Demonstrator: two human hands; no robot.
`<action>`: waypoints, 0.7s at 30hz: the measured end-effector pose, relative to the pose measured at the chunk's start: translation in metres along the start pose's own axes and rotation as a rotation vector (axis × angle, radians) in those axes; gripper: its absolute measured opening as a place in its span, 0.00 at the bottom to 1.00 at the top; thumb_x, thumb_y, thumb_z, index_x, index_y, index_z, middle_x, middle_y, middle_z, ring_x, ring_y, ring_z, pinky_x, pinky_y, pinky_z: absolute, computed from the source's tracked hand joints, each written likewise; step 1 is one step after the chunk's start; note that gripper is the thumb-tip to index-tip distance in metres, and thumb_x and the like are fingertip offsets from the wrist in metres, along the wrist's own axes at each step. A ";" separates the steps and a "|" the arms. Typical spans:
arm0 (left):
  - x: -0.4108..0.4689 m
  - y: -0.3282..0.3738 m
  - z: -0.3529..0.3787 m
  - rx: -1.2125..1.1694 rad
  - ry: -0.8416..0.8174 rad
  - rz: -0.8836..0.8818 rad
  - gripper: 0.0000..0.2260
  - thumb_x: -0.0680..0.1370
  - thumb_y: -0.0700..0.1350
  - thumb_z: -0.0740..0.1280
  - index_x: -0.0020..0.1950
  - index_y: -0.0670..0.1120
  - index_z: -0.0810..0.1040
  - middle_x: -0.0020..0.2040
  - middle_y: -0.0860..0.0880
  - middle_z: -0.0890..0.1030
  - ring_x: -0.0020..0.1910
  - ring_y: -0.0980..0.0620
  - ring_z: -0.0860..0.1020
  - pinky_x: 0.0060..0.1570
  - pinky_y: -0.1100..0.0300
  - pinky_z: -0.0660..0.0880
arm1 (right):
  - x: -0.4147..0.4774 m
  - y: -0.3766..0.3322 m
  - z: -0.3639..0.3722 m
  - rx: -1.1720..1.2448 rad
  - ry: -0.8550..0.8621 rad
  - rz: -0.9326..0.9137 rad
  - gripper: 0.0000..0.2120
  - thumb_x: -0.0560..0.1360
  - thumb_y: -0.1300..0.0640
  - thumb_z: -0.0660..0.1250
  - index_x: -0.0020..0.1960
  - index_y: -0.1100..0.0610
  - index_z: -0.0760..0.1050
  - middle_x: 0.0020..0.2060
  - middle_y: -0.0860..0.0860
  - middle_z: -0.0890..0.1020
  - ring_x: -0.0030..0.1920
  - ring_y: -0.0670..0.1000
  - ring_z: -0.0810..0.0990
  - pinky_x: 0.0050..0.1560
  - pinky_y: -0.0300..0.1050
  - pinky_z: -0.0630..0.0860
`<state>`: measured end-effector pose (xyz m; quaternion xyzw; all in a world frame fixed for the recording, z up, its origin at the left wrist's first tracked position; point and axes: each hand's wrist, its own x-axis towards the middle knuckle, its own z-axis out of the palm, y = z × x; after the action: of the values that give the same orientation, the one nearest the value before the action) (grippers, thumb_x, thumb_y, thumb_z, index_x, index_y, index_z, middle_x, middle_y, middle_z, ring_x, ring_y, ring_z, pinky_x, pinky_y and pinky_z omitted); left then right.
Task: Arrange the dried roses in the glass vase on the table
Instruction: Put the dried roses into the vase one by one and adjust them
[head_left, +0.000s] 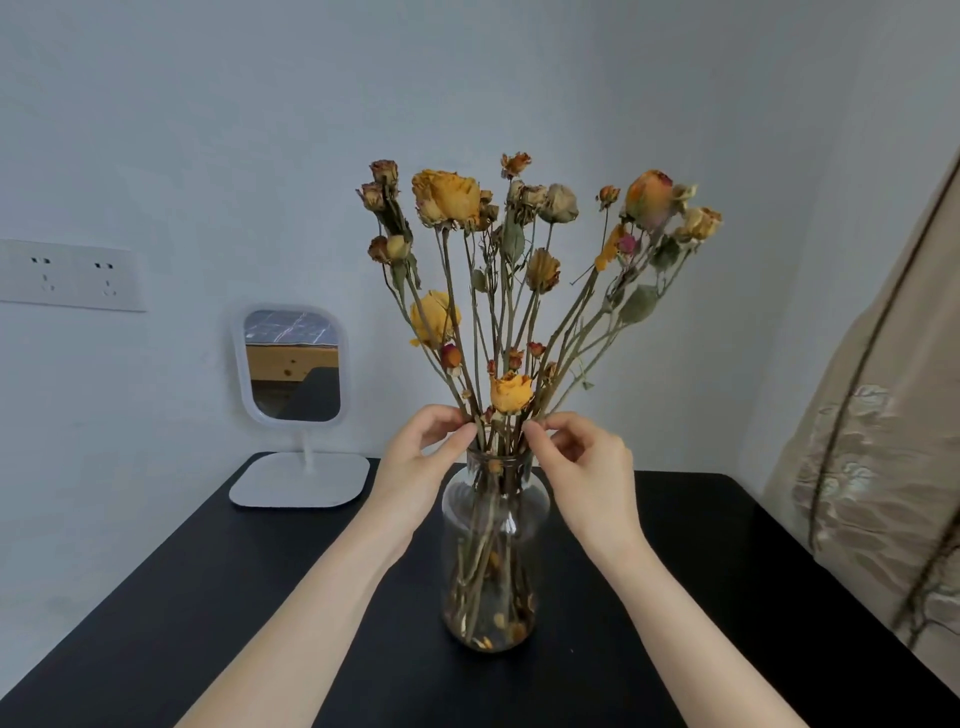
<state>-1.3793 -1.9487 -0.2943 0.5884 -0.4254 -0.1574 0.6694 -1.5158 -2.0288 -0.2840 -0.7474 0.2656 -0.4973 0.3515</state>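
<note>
**Both hands at the neck of the vase, pinching rose stems**

A clear glass vase with a narrow neck and wider round body (493, 551) stands upright on the black matte table (727, 597), near the middle of its top. A bunch of dried roses with yellow, orange and faded brown heads on thin brown stems (511, 291) stands in it; the stems cross inside the glass, reach down to the bottom, and fan out wide above the rim. One small yellow rose head (511, 393) sits low, just above the rim and between the two hands.

The left hand (415, 467) comes up from the lower left, its fingers (460, 431) closed in a pinch on stems at the left side of the bunch, just above the vase mouth. The right hand (587, 467) mirrors it from the lower right, thumb and forefinger tip (535, 428) pressed together on stems at the right side of the bunch; its other fingers are curled loosely. Neither hand clearly touches the glass.

At the table's far left corner stands a white rounded-rectangle mirror on a flat white base (293, 364). On the pale wall to the left is a white double power socket plate (72, 280). A beige patterned curtain (883, 467) hangs at the right edge.
</note>
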 end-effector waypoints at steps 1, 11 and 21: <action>0.000 0.000 0.000 0.004 0.001 0.002 0.04 0.76 0.46 0.66 0.50 0.50 0.78 0.50 0.54 0.81 0.55 0.56 0.77 0.58 0.59 0.72 | 0.000 0.001 0.000 -0.024 -0.018 0.008 0.04 0.74 0.52 0.67 0.45 0.51 0.79 0.29 0.47 0.79 0.30 0.41 0.76 0.32 0.29 0.71; 0.000 0.001 0.004 0.059 0.011 -0.012 0.02 0.77 0.46 0.64 0.47 0.53 0.76 0.49 0.55 0.80 0.54 0.57 0.76 0.57 0.59 0.72 | -0.002 0.000 0.000 -0.023 -0.037 0.020 0.03 0.74 0.52 0.67 0.46 0.51 0.78 0.29 0.47 0.78 0.29 0.40 0.76 0.30 0.27 0.71; -0.004 0.013 0.003 -0.097 0.020 0.042 0.08 0.76 0.44 0.66 0.55 0.51 0.78 0.54 0.53 0.81 0.57 0.56 0.75 0.57 0.60 0.70 | -0.004 -0.006 -0.002 0.073 -0.047 -0.024 0.03 0.73 0.52 0.68 0.46 0.49 0.77 0.28 0.47 0.77 0.29 0.41 0.75 0.31 0.30 0.71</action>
<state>-1.3875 -1.9440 -0.2839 0.5479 -0.4226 -0.1579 0.7045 -1.5183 -2.0228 -0.2811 -0.7487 0.2297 -0.4933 0.3786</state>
